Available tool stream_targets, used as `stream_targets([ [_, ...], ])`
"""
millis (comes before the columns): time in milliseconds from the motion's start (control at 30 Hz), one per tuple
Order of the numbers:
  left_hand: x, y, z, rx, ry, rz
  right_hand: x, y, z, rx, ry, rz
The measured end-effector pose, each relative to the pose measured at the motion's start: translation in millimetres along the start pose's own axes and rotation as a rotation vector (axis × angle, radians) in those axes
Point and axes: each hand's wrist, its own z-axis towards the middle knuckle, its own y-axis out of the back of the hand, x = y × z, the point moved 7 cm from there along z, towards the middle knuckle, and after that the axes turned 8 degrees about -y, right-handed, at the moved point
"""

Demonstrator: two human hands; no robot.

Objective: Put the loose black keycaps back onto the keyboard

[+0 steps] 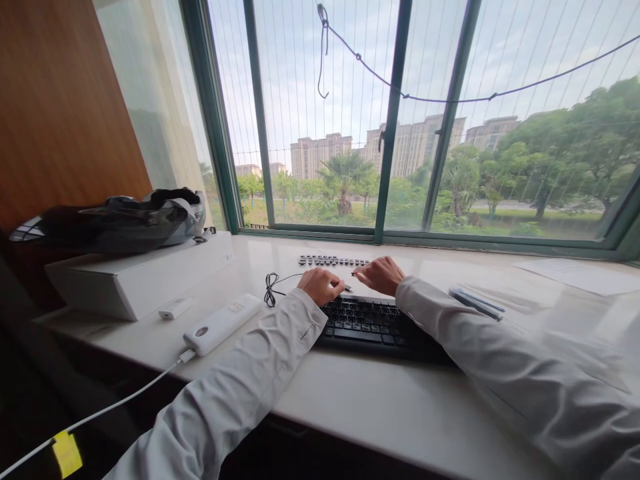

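Observation:
A black keyboard (pixel 367 327) lies on the white sill, and several key positions in its back rows show no keycaps. My left hand (pixel 320 285) is over its back left edge, fingers curled together; what they hold, if anything, is hidden. A small dark and silvery piece (pixel 348 288) shows just beside those fingertips. Behind the keyboard, my right hand (pixel 381 275) pinches a small black keycap (pixel 355 273), seen only as a dark bit at the fingertips. Loose black keycaps (pixel 327 261) stand in rows near the window, beyond both hands.
A coiled black cable (pixel 271 291) and a white power bank (pixel 223 324) with a plugged-in white cord lie left. Farther left, a white box (pixel 135 280) carries a dark bag (pixel 125 223). Pens (pixel 476 303) and paper (pixel 580 275) lie right. The window (pixel 330 230) bounds the back.

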Motion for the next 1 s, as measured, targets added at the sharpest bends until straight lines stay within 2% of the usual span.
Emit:
stream_targets([
  [200, -16.5, -11.8, 1.3, 0.042, -0.041, -0.524, -2.8, 25.5, -67.1, -0.098, -0.117, 0.091],
  [333, -34.1, -17.6, -0.4, 0.121, -0.063, -0.729, -1.3, 30.8, -91.1, -0.168, -0.183, 0.143],
  [433, -41.9, -17.4, -0.7, 0.127, -0.084, -0.75, 0.7, 27.6, -98.1, -0.227, -0.191, 0.159],
  [700, -44.7, -20.9, -1.1, 0.147, -0.092, -0.781, 7.0, 27.0, -106.7, -0.375, -0.088, 0.247],
  [800, -43.3, -21.5, -1.5, 0.155, -0.078, -0.809, 6.9, 26.2, -106.6, -0.349, -0.099, 0.279],
  [1000, -35.4, -18.2, 0.1, 0.15, -0.018, -0.829, 5.8, 21.4, -104.4, -0.199, -0.186, 0.312],
])
